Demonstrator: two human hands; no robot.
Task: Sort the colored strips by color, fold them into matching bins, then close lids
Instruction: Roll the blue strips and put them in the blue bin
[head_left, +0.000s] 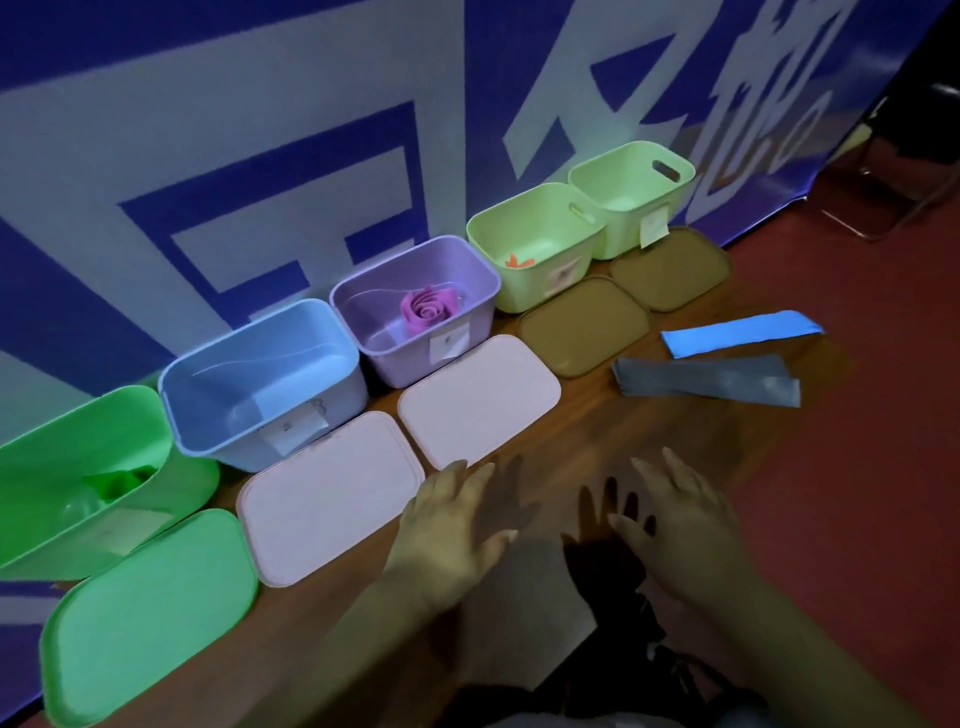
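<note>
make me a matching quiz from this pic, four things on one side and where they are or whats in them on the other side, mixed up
Things
1. purple bin
2. blue bin
3. blue strip
4. green lid

Places and states
a. lies flat at the near left end of the table
b. lies on the right, just beyond the grey strips
c. holds a rolled pink strip
d. shows no strip inside

Pairs: 1-c, 2-d, 3-b, 4-a

The left grip (457, 525) and right grip (685, 530) are bare hands on bare forearms, uncovered as far as they show.
</note>
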